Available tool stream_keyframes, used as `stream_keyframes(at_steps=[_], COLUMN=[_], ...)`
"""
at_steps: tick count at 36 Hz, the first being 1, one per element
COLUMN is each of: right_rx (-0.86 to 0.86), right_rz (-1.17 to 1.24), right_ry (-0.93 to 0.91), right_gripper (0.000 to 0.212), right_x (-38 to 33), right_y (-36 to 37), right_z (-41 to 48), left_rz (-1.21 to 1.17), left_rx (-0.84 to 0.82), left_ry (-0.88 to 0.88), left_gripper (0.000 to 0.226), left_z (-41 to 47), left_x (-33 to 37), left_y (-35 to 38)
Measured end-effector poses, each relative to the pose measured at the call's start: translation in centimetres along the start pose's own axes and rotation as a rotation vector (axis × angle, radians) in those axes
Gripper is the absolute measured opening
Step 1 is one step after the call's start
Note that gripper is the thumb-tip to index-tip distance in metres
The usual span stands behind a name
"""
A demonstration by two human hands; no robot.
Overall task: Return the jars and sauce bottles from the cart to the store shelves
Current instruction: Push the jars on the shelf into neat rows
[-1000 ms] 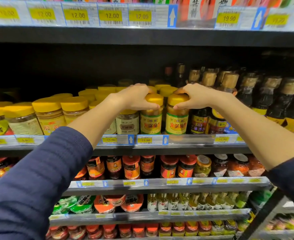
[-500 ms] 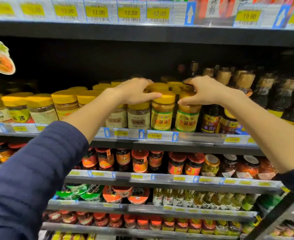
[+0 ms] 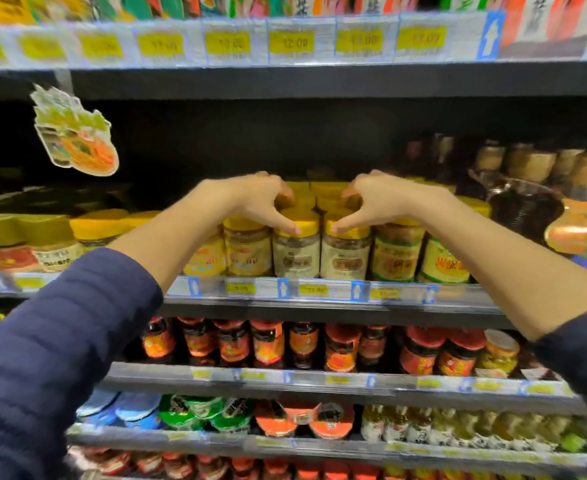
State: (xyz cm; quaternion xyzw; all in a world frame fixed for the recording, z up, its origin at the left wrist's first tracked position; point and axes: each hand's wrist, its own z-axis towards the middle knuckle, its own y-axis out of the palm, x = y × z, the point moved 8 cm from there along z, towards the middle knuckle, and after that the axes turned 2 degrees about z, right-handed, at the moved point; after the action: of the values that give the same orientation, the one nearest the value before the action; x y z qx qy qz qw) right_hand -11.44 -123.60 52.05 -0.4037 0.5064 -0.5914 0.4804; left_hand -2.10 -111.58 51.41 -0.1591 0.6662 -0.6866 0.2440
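Observation:
Two yellow-lidded jars with pale labels stand side by side at the front of the middle shelf (image 3: 319, 308): the left jar (image 3: 296, 258) and the right jar (image 3: 345, 259). My left hand (image 3: 254, 199) arches over the left jar, with its thumb tip on the front edge of the lid. My right hand (image 3: 385, 199) mirrors it over the right jar. The fingers of both hands curl above the lids of the row behind. Neither hand lifts a jar. Two green-and-yellow-labelled jars (image 3: 397, 252) stand just to the right.
More yellow-lidded jars (image 3: 53, 244) fill the shelf to the left, and dark sauce bottles (image 3: 524, 188) fill it to the right. A paper promo tag (image 3: 77, 133) hangs at upper left. Red-lidded jars (image 3: 268, 342) and small tubs line the lower shelves. The cart is out of view.
Both hands have left the two green-and-yellow-labelled jars and moved left along the shelf to the two pale-labelled jars. The view has also swung left and is blurred.

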Motion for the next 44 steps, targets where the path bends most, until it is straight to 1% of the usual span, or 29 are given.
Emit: stream_keyframes(at_steps=[3,9,19,24,28,38,41,44], right_rx=[-0.070,-0.142,-0.114,-0.094,-0.098,-0.115,-0.135,-0.128], right_rz=[-0.034,-0.008,0.012,0.003,0.000,0.000,-0.004,-0.028], right_ry=[0.044,0.083,0.127,0.142,0.131,0.101,0.113,0.117], right_gripper=[0.089,0.089,0.086,0.085,0.087,0.083,0.087,0.092], right_x=[0.1,0.5,0.2,0.2,0.2,0.0,0.0,-0.3], right_y=[0.9,1.1,1.0,1.0,1.1,1.0,1.1,0.5], right_z=[0.4,0.5,1.0,1.1,1.2,1.0,0.9,0.7], left_rz=[-0.016,-0.059,-0.119,-0.144,-0.167,-0.174,-0.182,-0.256], left_rx=[-0.011,-0.037,-0.037,-0.077,-0.071,-0.039,-0.057,-0.046], left_ry=[0.011,0.052,0.109,0.135,0.144,0.131,0.129,0.105], left_gripper=[0.085,0.091,0.089,0.088,0.084,0.085,0.089,0.101], left_z=[0.4,1.5,2.3,2.4,2.3,2.2,1.9,1.1], left_x=[-0.4,-0.6,-0.9,-0.8,-0.8,-0.9,-0.9,-1.2], left_y=[0.7,2.0,2.2,2.4,2.3,2.5,2.6,1.9])
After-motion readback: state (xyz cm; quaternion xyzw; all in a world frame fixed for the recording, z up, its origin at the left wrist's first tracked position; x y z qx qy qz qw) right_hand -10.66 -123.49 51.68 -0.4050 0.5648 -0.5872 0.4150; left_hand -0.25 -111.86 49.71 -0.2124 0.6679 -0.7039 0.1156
